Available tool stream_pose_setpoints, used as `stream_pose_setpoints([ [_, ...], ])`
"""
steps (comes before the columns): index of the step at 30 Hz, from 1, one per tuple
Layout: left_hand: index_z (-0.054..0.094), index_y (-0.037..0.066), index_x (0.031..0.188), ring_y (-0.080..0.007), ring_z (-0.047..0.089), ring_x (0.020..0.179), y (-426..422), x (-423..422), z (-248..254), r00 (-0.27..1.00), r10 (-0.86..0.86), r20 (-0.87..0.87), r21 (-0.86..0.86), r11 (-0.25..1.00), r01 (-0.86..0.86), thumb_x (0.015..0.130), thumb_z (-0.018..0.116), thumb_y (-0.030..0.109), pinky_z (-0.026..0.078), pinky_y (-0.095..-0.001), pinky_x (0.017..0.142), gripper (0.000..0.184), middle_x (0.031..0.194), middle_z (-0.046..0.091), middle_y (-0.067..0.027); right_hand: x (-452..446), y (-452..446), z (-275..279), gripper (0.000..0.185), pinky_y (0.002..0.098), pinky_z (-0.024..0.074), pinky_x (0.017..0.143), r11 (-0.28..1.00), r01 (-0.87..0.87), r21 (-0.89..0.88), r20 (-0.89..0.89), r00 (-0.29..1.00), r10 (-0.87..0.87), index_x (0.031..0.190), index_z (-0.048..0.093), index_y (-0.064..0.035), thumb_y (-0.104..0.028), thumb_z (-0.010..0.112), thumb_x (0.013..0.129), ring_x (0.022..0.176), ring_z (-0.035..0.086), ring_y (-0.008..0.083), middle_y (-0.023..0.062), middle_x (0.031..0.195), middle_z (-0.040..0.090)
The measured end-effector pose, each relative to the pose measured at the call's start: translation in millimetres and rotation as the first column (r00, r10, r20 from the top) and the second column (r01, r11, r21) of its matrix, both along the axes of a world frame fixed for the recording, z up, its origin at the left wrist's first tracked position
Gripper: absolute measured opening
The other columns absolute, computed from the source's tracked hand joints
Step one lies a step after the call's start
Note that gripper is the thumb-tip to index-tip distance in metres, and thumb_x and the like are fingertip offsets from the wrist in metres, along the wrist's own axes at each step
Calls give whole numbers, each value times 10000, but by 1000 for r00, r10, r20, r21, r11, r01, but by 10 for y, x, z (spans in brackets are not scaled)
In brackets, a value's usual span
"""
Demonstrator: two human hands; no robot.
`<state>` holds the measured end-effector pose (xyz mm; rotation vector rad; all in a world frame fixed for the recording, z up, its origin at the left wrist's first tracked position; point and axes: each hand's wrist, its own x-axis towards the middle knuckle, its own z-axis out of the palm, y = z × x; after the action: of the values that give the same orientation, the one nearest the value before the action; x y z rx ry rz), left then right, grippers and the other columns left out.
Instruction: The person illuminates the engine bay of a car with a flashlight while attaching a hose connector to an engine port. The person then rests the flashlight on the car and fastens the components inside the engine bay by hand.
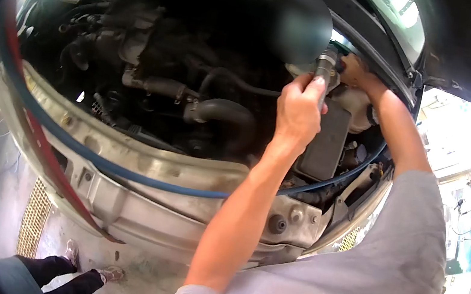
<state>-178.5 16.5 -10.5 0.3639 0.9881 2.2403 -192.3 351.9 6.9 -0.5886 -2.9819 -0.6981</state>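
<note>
My left hand (300, 113) is closed round the dark handle of a tool with a large round, blurred head (303, 30), held over the back right of an open engine bay. Just beyond it, my right hand (353, 71) reaches in beside a pale reservoir (352, 106). Its fingers look curled, but what they grip is mostly hidden. Below my left hand's fingers lies a black rectangular box lid (325, 142).
A blue hose (163, 185) crosses the car's front panel (142, 160). Engine hoses and metal parts (165, 86) fill the bay's left and middle. Above is the raised hood. Legs in dark trousers (77, 288) and a yellow floor grate (34, 220) show bottom left.
</note>
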Motion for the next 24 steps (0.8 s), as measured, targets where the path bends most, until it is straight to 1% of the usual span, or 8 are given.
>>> stream_pose_setpoints([
  [2, 633, -30, 1167, -110, 463, 478, -23, -20, -8, 1000, 4, -17, 13, 1000, -4, 988, 519, 289, 361, -258, 412, 383, 680, 553, -58, -20, -95, 143, 422, 473, 506, 945, 998, 46, -52, 104, 994, -40, 1086, 692, -48, -325, 705, 768, 1110, 622, 386, 247, 1109, 648],
  [6, 629, -42, 1178, -122, 481, 514, -67, -85, -19, 999, 34, 4, 18, 999, -34, 971, 519, 304, 375, -263, 435, 418, 690, 557, -72, -32, 418, 4, 419, 455, 507, 906, 970, -185, -155, 15, 982, 189, 1038, 693, -35, -327, 755, 744, 1063, 624, 410, 254, 1083, 657],
  [8, 666, -53, 1053, -149, 539, 541, -65, -94, -49, 998, 61, 29, -5, 998, -61, 951, 513, 292, 417, -329, 483, 391, 672, 578, -76, -11, 425, -4, 419, 454, 515, 873, 959, -221, -180, 1, 974, 225, 1024, 698, -27, -323, 774, 737, 1030, 641, 408, 246, 1062, 676],
  [14, 628, -64, 868, -179, 572, 580, 50, -74, -143, 995, 96, 28, -8, 995, -96, 933, 534, 272, 432, -359, 533, 356, 675, 595, -92, -8, -259, 245, 359, 461, 539, 796, 983, -59, -175, 48, 996, 69, 990, 705, -58, -356, 735, 791, 995, 673, 403, 236, 1001, 701],
  [17, 648, -47, 1102, -138, 485, 504, 54, -86, -176, 998, 57, 4, 13, 998, -57, 958, 522, 284, 382, -279, 440, 383, 686, 564, -92, -45, -269, 220, 337, 478, 530, 827, 989, 28, -148, 85, 996, -15, 992, 697, -61, -348, 701, 817, 1050, 658, 412, 239, 1024, 701],
  [18, 652, -46, 1095, -139, 482, 498, 54, -78, -186, 998, 53, 13, 16, 998, -54, 959, 521, 283, 382, -279, 438, 380, 684, 564, -92, -45, -294, 227, 333, 486, 524, 844, 989, 61, -137, 87, 995, -49, 993, 694, -57, -342, 696, 820, 1067, 652, 414, 238, 1027, 702],
  [21, 662, -40, 1066, -140, 474, 480, 45, -115, -183, 997, 77, 27, 32, 996, -78, 961, 518, 280, 378, -283, 428, 366, 677, 566, -92, -44, 423, 35, 552, 496, 480, 951, 999, 27, -39, 28, 999, -26, 1248, 621, -91, -270, 774, 749, 1164, 571, 454, 257, 1172, 643],
  [24, 670, -32, 1022, -144, 474, 462, 21, -134, -166, 995, 99, 2, 28, 995, -99, 960, 517, 278, 369, -290, 416, 351, 670, 571, -93, -70, 647, -6, 586, 495, 466, 989, 998, 2, -65, 115, 993, 5, 1307, 579, -98, -238, 743, 762, 1176, 563, 454, 260, 1220, 614],
])
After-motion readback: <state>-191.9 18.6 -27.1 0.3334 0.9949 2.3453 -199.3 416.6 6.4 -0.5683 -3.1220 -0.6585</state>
